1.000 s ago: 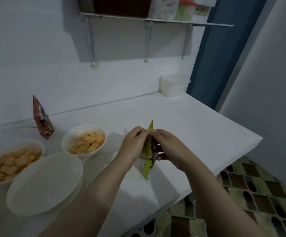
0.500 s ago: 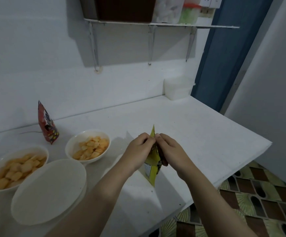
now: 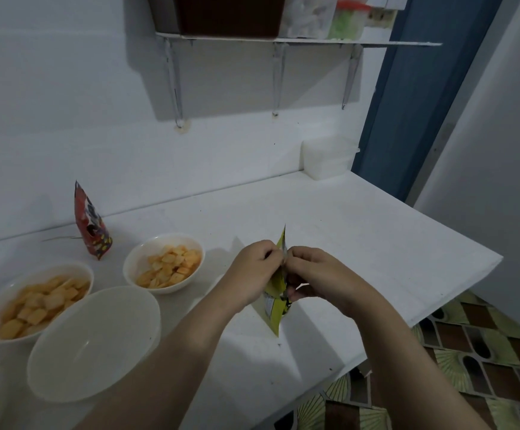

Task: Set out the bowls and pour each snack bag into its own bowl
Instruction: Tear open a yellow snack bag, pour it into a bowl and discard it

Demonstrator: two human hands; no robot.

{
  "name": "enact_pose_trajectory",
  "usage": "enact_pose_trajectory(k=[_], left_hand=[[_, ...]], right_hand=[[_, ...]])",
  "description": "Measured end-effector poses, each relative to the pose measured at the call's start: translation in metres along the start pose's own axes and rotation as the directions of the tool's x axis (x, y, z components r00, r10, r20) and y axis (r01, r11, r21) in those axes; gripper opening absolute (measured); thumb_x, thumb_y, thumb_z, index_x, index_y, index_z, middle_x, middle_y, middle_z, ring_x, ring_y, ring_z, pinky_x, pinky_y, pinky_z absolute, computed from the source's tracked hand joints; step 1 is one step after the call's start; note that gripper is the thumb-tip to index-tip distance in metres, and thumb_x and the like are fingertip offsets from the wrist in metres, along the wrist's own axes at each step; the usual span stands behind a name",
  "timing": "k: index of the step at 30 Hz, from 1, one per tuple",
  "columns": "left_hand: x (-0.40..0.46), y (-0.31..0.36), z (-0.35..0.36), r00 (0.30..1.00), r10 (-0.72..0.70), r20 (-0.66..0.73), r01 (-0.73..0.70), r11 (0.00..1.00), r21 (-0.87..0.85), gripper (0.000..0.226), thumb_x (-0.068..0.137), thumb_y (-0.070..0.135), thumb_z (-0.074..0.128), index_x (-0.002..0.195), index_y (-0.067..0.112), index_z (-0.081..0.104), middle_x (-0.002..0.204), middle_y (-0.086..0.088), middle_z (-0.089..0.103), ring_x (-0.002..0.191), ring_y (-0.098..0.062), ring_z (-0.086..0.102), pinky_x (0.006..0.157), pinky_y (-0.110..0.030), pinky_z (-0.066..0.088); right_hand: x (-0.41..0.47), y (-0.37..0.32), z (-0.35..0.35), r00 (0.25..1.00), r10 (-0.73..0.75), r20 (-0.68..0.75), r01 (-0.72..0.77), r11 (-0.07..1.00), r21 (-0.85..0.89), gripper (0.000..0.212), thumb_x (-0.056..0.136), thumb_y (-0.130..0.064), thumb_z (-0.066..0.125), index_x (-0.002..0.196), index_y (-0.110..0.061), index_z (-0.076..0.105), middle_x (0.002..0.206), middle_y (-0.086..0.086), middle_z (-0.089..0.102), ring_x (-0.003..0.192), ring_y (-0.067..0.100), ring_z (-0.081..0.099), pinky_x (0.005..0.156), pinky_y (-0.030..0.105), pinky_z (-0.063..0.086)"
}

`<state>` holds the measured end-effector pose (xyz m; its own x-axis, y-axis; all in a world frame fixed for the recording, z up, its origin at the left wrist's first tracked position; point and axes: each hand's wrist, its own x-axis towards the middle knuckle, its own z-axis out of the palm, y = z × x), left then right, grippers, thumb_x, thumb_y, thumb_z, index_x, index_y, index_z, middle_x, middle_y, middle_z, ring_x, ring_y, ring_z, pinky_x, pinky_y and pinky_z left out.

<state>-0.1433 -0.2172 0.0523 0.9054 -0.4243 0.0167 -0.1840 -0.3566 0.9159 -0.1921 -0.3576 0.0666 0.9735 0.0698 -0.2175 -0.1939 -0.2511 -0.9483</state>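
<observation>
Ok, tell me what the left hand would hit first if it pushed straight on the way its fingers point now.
The left hand points right, so it would press into the yellow snack bag it pinches, then likely the right hand just behind.

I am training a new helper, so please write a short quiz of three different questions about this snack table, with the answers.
1. True or false: both hands pinch the top of the yellow snack bag.
2. How many bowls already hold snacks?
3. Which bowl looks ready for the next pour: A) the empty bowl, B) the small filled bowl, C) the large filled bowl?

Key
1. True: the left hand and the right hand grip its top edge.
2. Two.
3. A, probably.
</observation>
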Motion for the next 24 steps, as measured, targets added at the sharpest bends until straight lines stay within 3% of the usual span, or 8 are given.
enact_pose_trajectory(k=[5, 11, 16, 20, 24], left_hand=[[-0.003, -0.001, -0.001, 1.0, -0.008, -0.007, 0.008, 0.999, -0.044, 0.031, 0.098, 0.012, 0.042, 0.068, 0.018, 0.044, 0.068, 0.002, 0.043, 0.067, -0.015, 0.04, 0.067, -0.031, 0.036], [-0.008, -0.006, 0.002, 0.999, -0.036, -0.016, 0.034, 0.99, -0.137, 0.021, 0.097, 0.014, 0.042, 0.077, 0.011, 0.049, 0.076, -0.007, 0.047, 0.073, -0.018, 0.044, 0.07, -0.034, 0.038], [-0.009, -0.009, -0.001, 0.997, -0.06, -0.056, 0.045, 0.969, -0.242, 0.02, 0.079, 0.035, 0.045, 0.064, 0.021, 0.047, 0.071, -0.004, 0.044, 0.073, -0.02, 0.042, 0.076, -0.046, 0.045], [-0.014, -0.004, -0.001, 0.997, -0.035, -0.065, 0.024, 0.986, -0.165, 0.028, 0.088, 0.026, 0.046, 0.06, 0.028, 0.046, 0.064, 0.006, 0.041, 0.07, -0.018, 0.041, 0.071, -0.044, 0.042], [-0.013, -0.006, 0.0, 0.995, 0.016, -0.099, -0.025, 0.996, -0.09, 0.028, 0.095, 0.014, 0.046, 0.067, 0.017, 0.045, 0.067, 0.0, 0.041, 0.068, -0.016, 0.041, 0.068, -0.038, 0.038]], right_hand=[[0.003, 0.005, 0.006, 0.995, -0.092, -0.047, 0.091, 0.996, -0.019, 0.024, 0.096, -0.014, 0.046, 0.077, -0.005, 0.057, 0.071, 0.009, 0.061, 0.065, 0.022, 0.059, 0.067, 0.03, 0.055], [0.002, 0.009, 0.005, 0.994, -0.108, 0.03, 0.106, 0.993, 0.044, 0.024, 0.095, -0.005, 0.044, 0.074, -0.009, 0.057, 0.072, 0.011, 0.055, 0.062, 0.02, 0.051, 0.064, 0.027, 0.051], [0.003, 0.012, 0.006, 0.988, -0.094, -0.125, 0.091, 0.995, -0.031, 0.026, 0.093, -0.008, 0.045, 0.067, -0.01, 0.049, 0.064, 0.006, 0.056, 0.058, 0.021, 0.055, 0.061, 0.032, 0.05], [0.002, 0.01, 0.006, 0.966, -0.121, -0.227, 0.073, 0.975, -0.21, 0.028, 0.092, -0.019, 0.053, 0.07, -0.001, 0.05, 0.065, 0.006, 0.054, 0.053, 0.013, 0.056, 0.06, 0.032, 0.053], [0.003, 0.003, 0.007, 0.961, -0.166, -0.219, 0.066, 0.913, -0.402, 0.031, 0.089, -0.029, 0.057, 0.075, -0.002, 0.054, 0.078, 0.016, 0.065, 0.066, 0.023, 0.06, 0.071, 0.045, 0.056]])
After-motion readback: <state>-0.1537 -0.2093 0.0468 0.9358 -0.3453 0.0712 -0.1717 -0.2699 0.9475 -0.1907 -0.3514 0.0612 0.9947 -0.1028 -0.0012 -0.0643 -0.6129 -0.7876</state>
